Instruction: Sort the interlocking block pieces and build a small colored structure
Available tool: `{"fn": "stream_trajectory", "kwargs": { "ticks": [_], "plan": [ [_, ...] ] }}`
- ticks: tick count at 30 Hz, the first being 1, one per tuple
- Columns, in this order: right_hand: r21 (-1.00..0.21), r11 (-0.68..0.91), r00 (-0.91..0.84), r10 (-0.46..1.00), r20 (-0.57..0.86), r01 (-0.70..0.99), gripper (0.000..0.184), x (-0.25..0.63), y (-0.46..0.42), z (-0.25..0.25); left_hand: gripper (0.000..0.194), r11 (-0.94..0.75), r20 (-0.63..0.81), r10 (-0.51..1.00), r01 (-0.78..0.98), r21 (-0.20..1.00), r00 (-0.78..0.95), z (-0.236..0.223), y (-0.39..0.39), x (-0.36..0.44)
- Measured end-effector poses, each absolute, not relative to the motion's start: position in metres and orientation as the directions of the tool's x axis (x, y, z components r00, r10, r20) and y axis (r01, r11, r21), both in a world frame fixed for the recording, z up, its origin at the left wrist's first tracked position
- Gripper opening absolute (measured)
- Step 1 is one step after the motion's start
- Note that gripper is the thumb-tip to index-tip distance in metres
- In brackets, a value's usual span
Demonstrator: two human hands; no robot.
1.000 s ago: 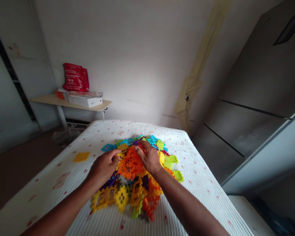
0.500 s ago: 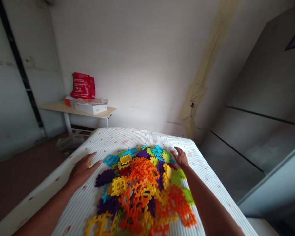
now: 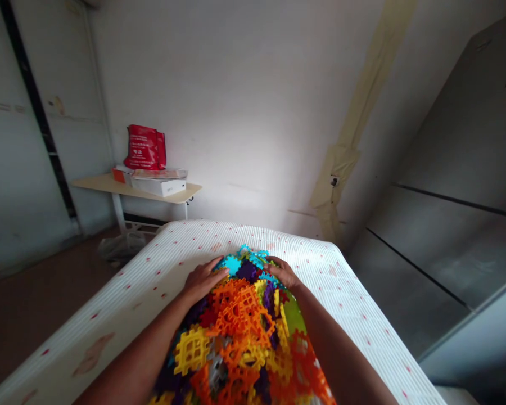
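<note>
A heap of toothed plastic building pieces [image 3: 240, 315] in orange, yellow, purple, blue and green lies on the bed, running down to the lower edge of the view. At the heap's far left side, my left hand [image 3: 201, 281] rests against the pieces, thumb apart from its fingers. My right hand [image 3: 283, 273] touches the far right side near some light-blue pieces [image 3: 259, 260], its fingers also spread. Between the two hands sit a blue piece [image 3: 231, 264] and a purple piece [image 3: 247, 271]. Orange lattice pieces [image 3: 240, 306] top the middle. My forearms cover parts of both flanks.
The bed's ribbed white cover [image 3: 122, 304] has small red marks. Beyond it at the left, a small table [image 3: 96, 183] bears a white box [image 3: 162, 185] and a red bag [image 3: 145, 147]. A grey cabinet [image 3: 447, 242] stands on the right; a wall socket [image 3: 334, 180] is behind.
My hands left the top of the heap, spread wide to both sides, then came inward against its far flanks. The heap now sits lower in view and looks narrower between my arms.
</note>
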State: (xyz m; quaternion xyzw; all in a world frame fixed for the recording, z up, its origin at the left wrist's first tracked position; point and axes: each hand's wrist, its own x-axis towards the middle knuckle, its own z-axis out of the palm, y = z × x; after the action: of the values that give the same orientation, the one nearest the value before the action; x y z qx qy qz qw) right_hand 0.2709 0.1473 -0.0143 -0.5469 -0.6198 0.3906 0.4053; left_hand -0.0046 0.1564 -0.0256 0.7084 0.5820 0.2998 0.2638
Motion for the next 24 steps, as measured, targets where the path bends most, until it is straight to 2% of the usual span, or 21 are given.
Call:
{"fn": "stream_trajectory", "kwargs": {
  "ticks": [6, 10, 15, 18, 21, 24],
  "plan": [
    [-0.991, 0.052, -0.167, 0.985, 0.031, 0.122, 0.06, 0.246, 0.143, -0.01, 0.06, -0.153, 0.099, 0.987, 0.545, 0.824, 0.127, -0.024, 0.157, 0.0],
    [-0.996, 0.089, -0.23, 0.97, 0.082, 0.021, 0.056, 0.228, 0.143, -0.003, 0.056, -0.163, 0.113, 0.981, 0.364, 0.917, 0.155, -0.02, 0.153, -0.002],
    [-0.987, 0.138, -0.32, 0.942, 0.104, 0.085, 0.061, 0.205, 0.135, 0.019, 0.067, -0.091, 0.083, 0.983, 0.043, 0.995, 0.164, -0.013, 0.144, -0.004],
    [-0.947, 0.25, -0.351, 0.921, 0.169, 0.202, 0.063, 0.193, 0.128, 0.032, 0.07, 0.013, 0.012, 0.982, -0.132, 0.991, 0.188, -0.014, 0.143, -0.006],
    [-0.866, 0.383, -0.414, 0.879, 0.235, 0.322, 0.066, 0.183, 0.12, 0.04, 0.06, 0.129, -0.068, 0.97, -0.262, 0.956, 0.232, -0.016, 0.145, -0.015],
    [-0.76, 0.54, -0.51, 0.797, 0.324, 0.361, 0.07, 0.175, 0.112, 0.046, 0.043, 0.2, -0.12, 0.967, -0.378, 0.904, 0.225, -0.015, 0.149, -0.03]
  ]
}}
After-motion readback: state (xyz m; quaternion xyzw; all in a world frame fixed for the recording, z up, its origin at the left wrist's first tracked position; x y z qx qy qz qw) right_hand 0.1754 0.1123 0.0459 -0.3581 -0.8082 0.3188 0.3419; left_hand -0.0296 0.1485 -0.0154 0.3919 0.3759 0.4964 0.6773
